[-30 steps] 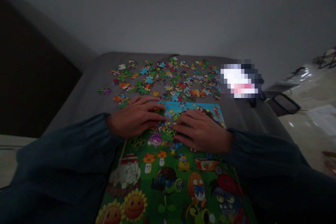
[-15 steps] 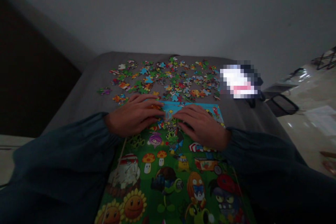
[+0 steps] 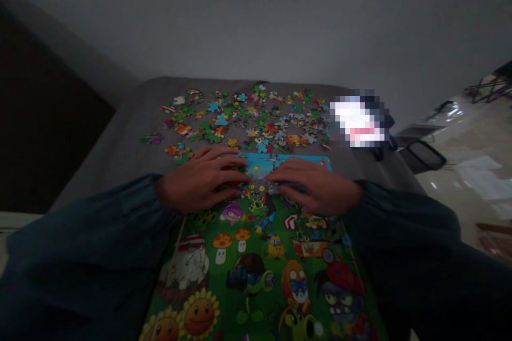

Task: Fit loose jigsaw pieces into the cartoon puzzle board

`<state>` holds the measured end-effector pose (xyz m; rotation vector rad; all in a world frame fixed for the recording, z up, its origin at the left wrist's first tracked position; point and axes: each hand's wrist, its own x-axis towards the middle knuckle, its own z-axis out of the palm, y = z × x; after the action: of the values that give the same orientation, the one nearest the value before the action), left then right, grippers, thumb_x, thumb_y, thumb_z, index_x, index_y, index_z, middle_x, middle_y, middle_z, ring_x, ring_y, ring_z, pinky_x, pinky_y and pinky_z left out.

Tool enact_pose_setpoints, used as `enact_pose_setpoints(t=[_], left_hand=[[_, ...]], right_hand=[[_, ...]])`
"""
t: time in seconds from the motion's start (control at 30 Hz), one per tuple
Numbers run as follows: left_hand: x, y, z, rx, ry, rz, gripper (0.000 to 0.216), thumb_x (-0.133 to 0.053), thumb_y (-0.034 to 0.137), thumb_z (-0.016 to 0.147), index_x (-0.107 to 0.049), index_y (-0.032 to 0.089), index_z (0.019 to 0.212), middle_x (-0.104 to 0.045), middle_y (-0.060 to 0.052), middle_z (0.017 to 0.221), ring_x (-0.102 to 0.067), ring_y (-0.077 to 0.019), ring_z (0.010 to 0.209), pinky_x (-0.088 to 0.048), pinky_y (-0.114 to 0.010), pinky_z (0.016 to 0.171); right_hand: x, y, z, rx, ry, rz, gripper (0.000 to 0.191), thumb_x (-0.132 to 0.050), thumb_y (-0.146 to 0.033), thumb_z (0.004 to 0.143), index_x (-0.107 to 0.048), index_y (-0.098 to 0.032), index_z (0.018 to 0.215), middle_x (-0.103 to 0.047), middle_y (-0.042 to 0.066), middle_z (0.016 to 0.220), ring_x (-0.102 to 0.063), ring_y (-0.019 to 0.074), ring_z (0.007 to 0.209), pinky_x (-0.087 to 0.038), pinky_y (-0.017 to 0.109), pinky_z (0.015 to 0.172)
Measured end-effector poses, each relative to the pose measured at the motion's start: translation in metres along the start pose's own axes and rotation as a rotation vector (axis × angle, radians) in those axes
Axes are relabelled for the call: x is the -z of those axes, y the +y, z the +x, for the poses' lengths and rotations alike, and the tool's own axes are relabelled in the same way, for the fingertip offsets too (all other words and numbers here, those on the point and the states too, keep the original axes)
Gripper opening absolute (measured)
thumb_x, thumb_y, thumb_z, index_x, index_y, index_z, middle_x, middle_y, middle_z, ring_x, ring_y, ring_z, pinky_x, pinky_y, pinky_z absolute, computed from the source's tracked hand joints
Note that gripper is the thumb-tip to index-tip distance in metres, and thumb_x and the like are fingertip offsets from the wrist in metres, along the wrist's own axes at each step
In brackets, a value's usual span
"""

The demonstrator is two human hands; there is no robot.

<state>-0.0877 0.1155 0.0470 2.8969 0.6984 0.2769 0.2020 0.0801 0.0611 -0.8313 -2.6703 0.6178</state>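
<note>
A colourful cartoon jigsaw puzzle (image 3: 256, 272) lies in front of me on a grey surface, mostly assembled, green with plants and zombies. My left hand (image 3: 200, 181) rests flat on its upper left part, fingers stretched toward the middle. My right hand (image 3: 316, 186) lies flat on the upper right part, fingers pointing left toward the other hand. The fingertips of both hands nearly meet at the blue top strip (image 3: 280, 160) of the puzzle. Both arms wear dark blue sleeves. Neither hand visibly holds a piece.
Several loose puzzle pieces (image 3: 252, 120) are scattered across the grey surface (image 3: 120, 144) beyond the puzzle. A blurred white and pink object (image 3: 358, 120) sits at the far right edge. A glossy floor and a dark frame (image 3: 424, 154) lie to the right. The room is dim.
My right hand has slid up and to the right, uncovering more of the picture below it. My left hand has barely moved. The view has shifted slightly.
</note>
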Motion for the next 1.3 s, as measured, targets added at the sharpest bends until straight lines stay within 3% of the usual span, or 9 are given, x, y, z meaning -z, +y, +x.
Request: enact_pose_setpoints(t=[0.2, 0.37, 0.53, 0.63, 0.7, 0.8, 0.97, 1.17, 1.3], left_hand=[[-0.001, 0.001, 0.000, -0.017, 0.013, -0.009, 0.032, -0.055, 0.040, 0.096, -0.062, 0.036, 0.127, -0.061, -0.002, 0.133, -0.045, -0.0302, 0.130, -0.033, -0.050, 0.104], [-0.005, 0.008, 0.003, 0.048, 0.051, 0.030, 0.030, -0.056, 0.042, 0.096, -0.065, 0.033, 0.123, -0.060, -0.003, 0.134, -0.045, -0.0306, 0.130, -0.033, -0.049, 0.105], [-0.007, 0.011, 0.003, 0.080, 0.083, 0.066, 0.027, -0.055, 0.041, 0.096, -0.067, 0.029, 0.118, -0.060, -0.005, 0.133, -0.045, -0.0326, 0.130, -0.034, -0.052, 0.103], [-0.007, 0.010, 0.004, 0.073, 0.087, 0.059, 0.027, -0.056, 0.040, 0.096, -0.066, 0.031, 0.119, -0.060, -0.004, 0.134, -0.045, -0.0319, 0.131, -0.034, -0.051, 0.103], [-0.008, 0.010, 0.004, 0.057, 0.079, 0.061, 0.028, -0.056, 0.040, 0.096, -0.065, 0.031, 0.121, -0.060, -0.004, 0.135, -0.044, -0.0318, 0.131, -0.035, -0.051, 0.103], [-0.008, 0.012, 0.005, 0.047, 0.078, 0.078, 0.030, -0.056, 0.040, 0.096, -0.065, 0.032, 0.123, -0.060, -0.004, 0.135, -0.045, -0.0317, 0.131, -0.036, -0.050, 0.102], [-0.009, 0.018, 0.007, 0.041, 0.077, 0.091, 0.031, -0.053, 0.036, 0.098, -0.063, 0.031, 0.126, -0.060, -0.004, 0.136, -0.046, -0.0313, 0.129, -0.037, -0.049, 0.101], [-0.010, 0.018, 0.007, 0.028, 0.064, 0.085, 0.032, -0.049, 0.035, 0.099, -0.060, 0.031, 0.130, -0.058, -0.005, 0.138, -0.044, -0.0304, 0.132, -0.038, -0.050, 0.102], [-0.010, 0.018, 0.006, 0.032, 0.065, 0.083, 0.032, -0.049, 0.036, 0.099, -0.061, 0.031, 0.128, -0.057, -0.005, 0.138, -0.044, -0.0309, 0.131, -0.038, -0.050, 0.101]], right_hand=[[0.031, 0.016, -0.013, -0.047, -0.280, 0.057, 0.035, -0.062, -0.026, 0.092, -0.064, -0.025, 0.127, -0.057, 0.009, 0.120, -0.055, 0.0223, 0.111, -0.046, 0.041, 0.096], [0.013, 0.006, -0.003, -0.107, -0.197, 0.023, 0.021, -0.067, -0.033, 0.090, -0.069, -0.018, 0.105, -0.062, 0.008, 0.106, -0.057, 0.0202, 0.102, -0.047, 0.034, 0.090], [0.001, -0.012, 0.002, -0.344, -0.084, -0.351, 0.044, -0.045, -0.045, 0.100, -0.067, -0.016, 0.076, -0.064, 0.007, 0.076, -0.059, 0.0211, 0.077, -0.044, 0.035, 0.072], [0.013, -0.006, -0.004, -0.281, -0.045, -0.278, 0.037, -0.044, -0.039, 0.101, -0.070, -0.016, 0.087, -0.065, 0.007, 0.084, -0.060, 0.0198, 0.080, -0.044, 0.033, 0.072], [0.021, 0.003, -0.009, -0.174, -0.091, -0.128, 0.029, -0.055, -0.038, 0.096, -0.068, -0.018, 0.112, -0.065, 0.008, 0.099, -0.060, 0.0181, 0.084, -0.047, 0.031, 0.074], [0.023, 0.012, -0.010, -0.102, -0.175, -0.008, 0.043, -0.063, -0.036, 0.092, -0.059, -0.022, 0.132, -0.061, 0.008, 0.112, -0.060, 0.0184, 0.096, -0.050, 0.032, 0.081], [0.004, 0.003, -0.002, -0.046, -0.154, 0.022, 0.027, -0.064, -0.032, 0.092, -0.064, -0.018, 0.115, -0.062, 0.008, 0.111, -0.057, 0.0199, 0.106, -0.046, 0.035, 0.092], [-0.014, -0.016, 0.005, -0.176, -0.013, -0.148, 0.038, -0.063, -0.055, 0.088, -0.058, -0.017, 0.083, -0.060, 0.004, 0.081, -0.055, 0.0189, 0.079, -0.041, 0.032, 0.073], [-0.010, -0.012, 0.002, -0.087, -0.047, -0.120, 0.037, -0.056, -0.051, 0.094, -0.062, -0.015, 0.100, -0.062, 0.007, 0.093, -0.057, 0.0198, 0.086, -0.044, 0.033, 0.076]])
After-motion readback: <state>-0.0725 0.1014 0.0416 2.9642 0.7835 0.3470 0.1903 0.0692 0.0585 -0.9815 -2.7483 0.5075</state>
